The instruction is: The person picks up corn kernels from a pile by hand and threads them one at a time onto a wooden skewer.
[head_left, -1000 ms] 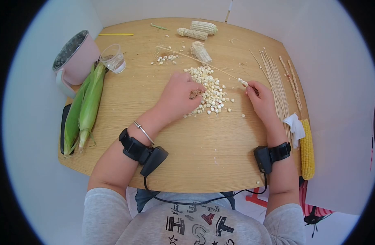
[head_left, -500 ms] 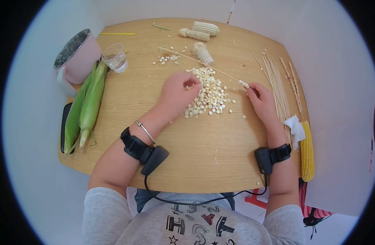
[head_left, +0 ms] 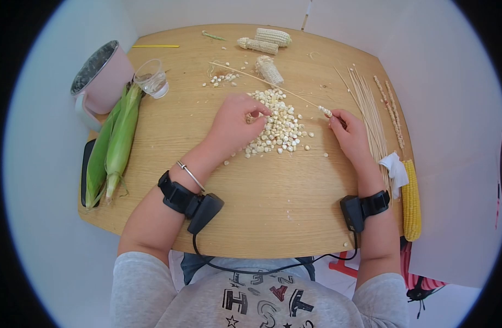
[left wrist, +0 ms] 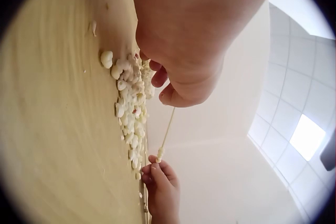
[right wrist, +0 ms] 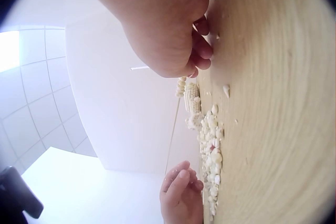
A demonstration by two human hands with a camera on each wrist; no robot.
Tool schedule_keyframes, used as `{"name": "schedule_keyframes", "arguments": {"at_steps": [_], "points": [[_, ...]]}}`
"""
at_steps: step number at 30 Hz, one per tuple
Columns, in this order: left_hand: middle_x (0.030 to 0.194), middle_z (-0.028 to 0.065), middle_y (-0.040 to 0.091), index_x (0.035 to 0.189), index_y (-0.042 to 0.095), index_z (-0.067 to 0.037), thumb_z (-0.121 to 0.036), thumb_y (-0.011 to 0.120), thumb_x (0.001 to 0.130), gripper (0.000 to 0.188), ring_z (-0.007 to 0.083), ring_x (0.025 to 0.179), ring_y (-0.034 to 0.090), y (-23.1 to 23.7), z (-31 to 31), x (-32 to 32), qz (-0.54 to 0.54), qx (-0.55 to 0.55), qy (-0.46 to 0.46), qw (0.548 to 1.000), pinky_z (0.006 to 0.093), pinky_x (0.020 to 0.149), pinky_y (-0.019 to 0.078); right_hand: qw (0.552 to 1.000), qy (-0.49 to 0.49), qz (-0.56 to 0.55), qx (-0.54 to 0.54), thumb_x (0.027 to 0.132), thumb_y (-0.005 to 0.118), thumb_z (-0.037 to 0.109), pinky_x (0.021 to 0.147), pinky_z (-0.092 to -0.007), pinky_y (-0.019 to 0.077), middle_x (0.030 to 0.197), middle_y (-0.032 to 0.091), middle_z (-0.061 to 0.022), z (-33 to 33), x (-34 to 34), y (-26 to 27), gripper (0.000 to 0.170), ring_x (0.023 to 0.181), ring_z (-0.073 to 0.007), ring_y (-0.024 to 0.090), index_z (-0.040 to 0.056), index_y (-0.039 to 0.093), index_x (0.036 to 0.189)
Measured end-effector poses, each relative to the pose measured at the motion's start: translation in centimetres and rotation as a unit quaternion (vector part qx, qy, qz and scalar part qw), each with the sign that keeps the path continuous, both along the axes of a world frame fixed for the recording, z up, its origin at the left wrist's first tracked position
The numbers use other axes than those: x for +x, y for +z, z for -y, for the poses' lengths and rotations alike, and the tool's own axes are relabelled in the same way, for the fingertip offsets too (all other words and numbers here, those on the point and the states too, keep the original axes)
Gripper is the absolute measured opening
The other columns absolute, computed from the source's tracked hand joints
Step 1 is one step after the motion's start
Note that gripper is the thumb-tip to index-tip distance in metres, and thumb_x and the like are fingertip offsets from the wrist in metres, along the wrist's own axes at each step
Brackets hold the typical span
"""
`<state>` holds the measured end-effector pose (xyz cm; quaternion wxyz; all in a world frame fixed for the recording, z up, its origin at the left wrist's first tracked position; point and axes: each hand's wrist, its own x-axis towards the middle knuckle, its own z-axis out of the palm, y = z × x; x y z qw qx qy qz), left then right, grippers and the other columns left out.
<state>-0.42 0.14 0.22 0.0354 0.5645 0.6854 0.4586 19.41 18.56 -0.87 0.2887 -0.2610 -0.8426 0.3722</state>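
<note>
My right hand [head_left: 349, 135] pinches the near end of a thin wooden skewer [head_left: 297, 95], where several pale corn kernels [head_left: 325, 111] are threaded right at the fingertips. The skewer slants up and to the left across the table. Over the left side of a loose pile of white corn kernels [head_left: 286, 123] is my left hand [head_left: 237, 121], thumb and forefinger bent toward each other. In the left wrist view its fingers [left wrist: 159, 77] curl beside the pile; I cannot tell whether a kernel is between them.
Bare cobs [head_left: 269, 71] lie beyond the pile. Several skewers [head_left: 368, 112], two kernel-threaded skewers [head_left: 390, 109], white tissue [head_left: 394, 169] and a yellow cob [head_left: 411, 199] are at right. Green corn ears [head_left: 122, 136], a pink mug [head_left: 106, 82] and a clear cup [head_left: 152, 79] stand left.
My left hand has drawn its fingers back from the kernels, and a brown piece seen at them a second ago no longer shows. The right hand and skewer have hardly moved.
</note>
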Motion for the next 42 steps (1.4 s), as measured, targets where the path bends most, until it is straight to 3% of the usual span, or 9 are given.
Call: {"name": "schedule_keyframes", "arguments": {"at_steps": [7,17,23,29,32,34,35,37,42], "points": [[0.082,0.0051,0.05,0.084,0.066,-0.01,-0.016,0.067,0.067,0.018,0.0219,0.086,0.042,1.2,0.5,1.5,-0.061,-0.057,-0.058,0.995,0.0322,0.076,0.037,1.0,0.001,0.009,0.004,0.081,0.054,0.011,0.059,-0.0256,0.0427,0.069,0.059,-0.0086,0.0,0.0,0.1,0.017,0.062,-0.0139,0.055,-0.0021,0.058,0.091],[0.08,0.0056,0.043,0.093,0.066,-0.016,-0.021,0.072,0.063,0.031,0.0227,0.081,0.039,1.8,0.8,2.8,-0.144,-0.099,-0.118,0.977,0.0331,0.073,0.0354,1.0,0.003,0.012,0.009,0.081,0.054,0.011,0.059,-0.0263,0.043,0.07,0.059,-0.0096,0.0,0.1,0.2,0.017,0.063,-0.0151,0.056,-0.0023,0.058,0.091],[0.078,0.005,0.044,0.088,0.067,-0.015,-0.016,0.069,0.066,0.022,0.0228,0.079,0.04,0.5,0.4,2.0,-0.152,-0.059,-0.108,0.981,0.0327,0.072,0.036,1.0,0.005,0.008,0.007,0.081,0.054,0.011,0.059,-0.026,0.043,0.069,0.059,-0.0095,-0.2,0.0,-0.1,0.017,0.062,-0.0146,0.055,-0.0026,0.058,0.09],[0.072,0.0057,0.05,0.076,0.062,-0.007,-0.01,0.064,0.07,0.007,0.0227,0.077,0.046,0.1,0.0,1.4,-0.106,-0.013,-0.042,0.993,0.0316,0.069,0.0396,1.0,0.008,0.001,0.001,0.081,0.055,0.01,0.058,-0.0257,0.0429,0.069,0.059,-0.009,-0.1,0.0,0.0,0.017,0.062,-0.0136,0.055,-0.0026,0.058,0.09],[0.074,0.0052,0.055,0.077,0.06,-0.005,-0.009,0.061,0.075,0.006,0.0184,0.071,0.05,0.1,-0.1,1.2,-0.018,0.003,-0.007,1.0,0.029,0.063,0.0418,1.0,0.006,0.011,0.01,0.081,0.055,0.011,0.058,-0.0257,0.0427,0.069,0.059,-0.0087,-0.1,0.0,0.1,0.016,0.062,-0.0135,0.055,-0.0025,0.058,0.09],[0.076,0.0055,0.057,0.085,0.058,-0.001,-0.01,0.057,0.079,0.01,0.0128,0.063,0.052,0.3,0.0,1.1,0.271,-0.007,0.038,0.962,0.0232,0.056,0.0423,1.0,0.006,0.011,0.011,0.08,0.055,0.011,0.058,-0.0256,0.0424,0.068,0.059,-0.0086,0.0,0.0,0.2,0.016,0.061,-0.0136,0.055,-0.0025,0.058,0.089],[0.076,0.0055,0.057,0.085,0.058,-0.001,-0.01,0.057,0.079,0.01,0.0128,0.063,0.052,0.5,0.0,0.9,0.27,-0.006,0.039,0.962,0.0232,0.056,0.0423,1.0,0.006,0.011,0.011,0.08,0.055,0.011,0.058,-0.0256,0.0424,0.068,0.059,-0.0086,-0.1,0.0,0.1,0.016,0.061,-0.0136,0.055,-0.0025,0.058,0.089],[0.077,0.0058,0.057,0.093,0.055,0.001,-0.008,0.054,0.081,0.015,0.0087,0.059,0.05,1.0,0.1,-0.1,0.451,0.041,0.043,0.891,0.0196,0.054,0.0415,1.0,0.007,-0.006,0.006,0.081,0.055,0.01,0.058,-0.0256,0.0424,0.068,0.059,-0.0082,-0.3,0.0,-0.3,0.016,0.061,-0.0131,0.054,-0.0023,0.058,0.089],[0.074,0.0053,0.056,0.097,0.055,0.002,-0.005,0.053,0.08,0.018,0.0085,0.059,0.05,-0.3,0.3,-3.3,0.573,0.092,0.047,0.813,0.0198,0.052,0.0419,1.0,-0.02,-0.013,0.011,0.081,0.053,0.011,0.056,-0.025,0.0423,0.067,0.058,-0.0069,-0.3,0.2,-0.2,0.017,0.06,-0.0121,0.053,-0.0019,0.059,0.09]]}}
